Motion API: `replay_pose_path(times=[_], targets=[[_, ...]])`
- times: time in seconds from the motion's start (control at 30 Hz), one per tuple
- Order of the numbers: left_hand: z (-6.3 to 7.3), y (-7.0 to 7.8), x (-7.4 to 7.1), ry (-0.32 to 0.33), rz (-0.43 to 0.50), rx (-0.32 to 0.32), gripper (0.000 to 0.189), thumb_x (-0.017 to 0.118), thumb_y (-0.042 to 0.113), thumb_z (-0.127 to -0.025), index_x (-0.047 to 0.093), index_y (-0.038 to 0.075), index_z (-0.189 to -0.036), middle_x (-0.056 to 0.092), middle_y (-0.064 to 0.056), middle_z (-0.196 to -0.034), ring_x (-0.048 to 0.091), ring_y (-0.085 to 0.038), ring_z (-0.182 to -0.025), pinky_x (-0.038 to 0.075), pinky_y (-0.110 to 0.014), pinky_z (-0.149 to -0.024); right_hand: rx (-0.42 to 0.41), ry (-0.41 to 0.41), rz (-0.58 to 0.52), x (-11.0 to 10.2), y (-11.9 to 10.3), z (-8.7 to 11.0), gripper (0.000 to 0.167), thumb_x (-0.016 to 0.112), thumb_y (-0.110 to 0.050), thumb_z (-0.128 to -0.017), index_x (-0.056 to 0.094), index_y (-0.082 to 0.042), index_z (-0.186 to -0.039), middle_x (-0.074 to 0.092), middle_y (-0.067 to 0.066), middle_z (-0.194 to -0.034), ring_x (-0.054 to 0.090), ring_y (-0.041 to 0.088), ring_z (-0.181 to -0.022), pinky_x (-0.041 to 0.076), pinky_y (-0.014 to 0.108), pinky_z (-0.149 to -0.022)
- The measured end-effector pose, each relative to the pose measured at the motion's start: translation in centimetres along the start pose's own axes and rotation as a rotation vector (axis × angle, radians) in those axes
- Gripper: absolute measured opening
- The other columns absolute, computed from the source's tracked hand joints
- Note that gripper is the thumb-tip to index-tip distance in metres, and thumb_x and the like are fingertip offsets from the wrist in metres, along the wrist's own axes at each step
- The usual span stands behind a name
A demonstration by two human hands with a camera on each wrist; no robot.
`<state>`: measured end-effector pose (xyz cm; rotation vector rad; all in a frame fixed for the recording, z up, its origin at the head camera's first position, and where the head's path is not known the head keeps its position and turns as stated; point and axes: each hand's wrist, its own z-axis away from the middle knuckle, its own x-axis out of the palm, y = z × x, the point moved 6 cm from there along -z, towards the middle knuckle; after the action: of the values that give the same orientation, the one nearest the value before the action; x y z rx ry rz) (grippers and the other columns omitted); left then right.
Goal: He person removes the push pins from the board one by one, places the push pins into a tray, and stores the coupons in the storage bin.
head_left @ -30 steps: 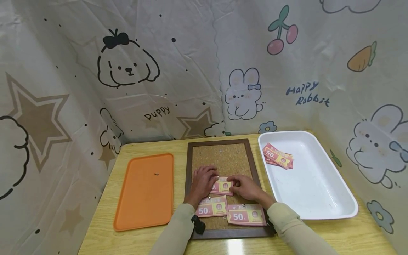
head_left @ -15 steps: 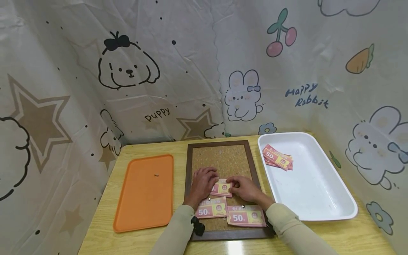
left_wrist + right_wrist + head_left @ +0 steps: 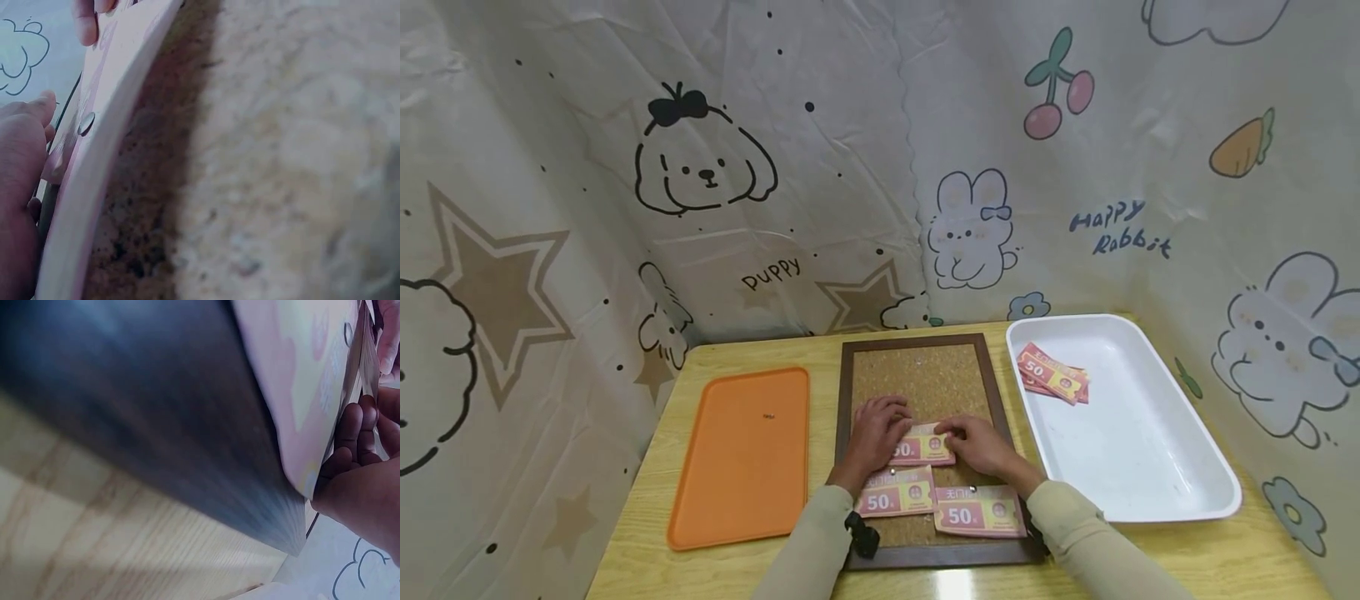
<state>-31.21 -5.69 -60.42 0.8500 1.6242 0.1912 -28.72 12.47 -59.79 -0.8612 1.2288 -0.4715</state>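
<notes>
A pink and yellow coupon (image 3: 922, 448) printed with 50 lies on a framed cork board (image 3: 925, 367). My left hand (image 3: 874, 433) covers its left end, fingers bent and the thumb at its upper edge. On the other side my right hand (image 3: 981, 443) holds the upper right corner between thumb and fingers. Below, coupons lie at the lower left (image 3: 895, 493) and lower right (image 3: 980, 511), each with a tack at its top edge. In the left wrist view a round tack (image 3: 86, 123) shows on a coupon. My hands hide parts of the upper coupon.
An orange tray (image 3: 741, 467) with a few tiny dark items (image 3: 768, 416) stands left of the board. To the right, a white tub (image 3: 1138, 450) holds several stacked coupons (image 3: 1051, 373). A patterned curtain (image 3: 865, 125) hangs behind the wooden table.
My right fingers have shifted slightly upward off the coupon's right end, so more of its print shows. Both hands stay at the upper coupon. The head view has tilted slightly up.
</notes>
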Motion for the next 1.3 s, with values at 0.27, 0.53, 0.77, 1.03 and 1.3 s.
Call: replay_pose_path(times=[0.27, 0.53, 0.77, 1.03, 1.3], targets=[[0.7, -0.2, -0.3, 0.003, 0.084, -0.008, 0.015, 0.059, 0.027, -0.096, 0.069, 0.018, -0.102, 0.061, 0.000, -0.129, 0.050, -0.023, -0.125, 0.033, -0.051, -0.105, 0.037, 0.007, -0.026, 0.4, 0.6, 0.1, 0.018, 0.058, -0.009, -0.093, 0.072, -0.015, -0.105, 0.065, 0.001, -0.097, 0.054, 0.012, -0.079, 0.044, 0.030, -0.071], [0.9, 0.1, -0.9, 0.007, 0.106, -0.012, 0.014, 0.059, 0.025, -0.095, 0.069, 0.017, -0.101, 0.061, -0.002, -0.130, 0.050, -0.025, -0.126, 0.031, -0.052, -0.109, 0.058, 0.009, -0.058, 0.6, 0.7, 0.2, 0.018, 0.063, -0.011, -0.090, 0.071, -0.015, -0.107, 0.058, 0.000, -0.082, 0.051, 0.013, -0.069, 0.042, 0.026, -0.061], [0.8, 0.4, -1.3, 0.013, 0.100, 0.003, 0.014, 0.060, 0.023, -0.095, 0.070, 0.016, -0.101, 0.061, -0.002, -0.130, 0.050, -0.026, -0.126, 0.032, -0.052, -0.107, 0.073, 0.024, -0.082, 0.2, 0.5, 0.2, 0.019, 0.065, -0.010, -0.089, 0.071, -0.013, -0.107, 0.059, 0.001, -0.083, 0.052, 0.013, -0.070, 0.042, 0.026, -0.061], [0.5, 0.4, -1.8, 0.023, 0.074, 0.013, 0.016, 0.058, 0.027, -0.096, 0.069, 0.018, -0.103, 0.060, 0.001, -0.131, 0.050, -0.024, -0.128, 0.031, -0.051, -0.109, 0.070, 0.047, -0.106, -0.4, 0.5, 0.0, 0.020, 0.067, -0.011, -0.089, 0.071, -0.012, -0.108, 0.062, 0.001, -0.082, 0.054, 0.011, -0.070, 0.044, 0.024, -0.060], [0.4, 0.1, -2.5, 0.054, 0.090, 0.004, 0.018, 0.057, 0.028, -0.096, 0.070, 0.016, -0.102, 0.061, -0.003, -0.131, 0.050, -0.025, -0.127, 0.032, -0.055, -0.105, 0.073, 0.091, -0.118, -0.8, 0.7, -0.1, 0.019, 0.067, -0.013, -0.089, 0.070, -0.015, -0.108, 0.065, 0.001, -0.088, 0.056, 0.010, -0.075, 0.045, 0.025, -0.063]])
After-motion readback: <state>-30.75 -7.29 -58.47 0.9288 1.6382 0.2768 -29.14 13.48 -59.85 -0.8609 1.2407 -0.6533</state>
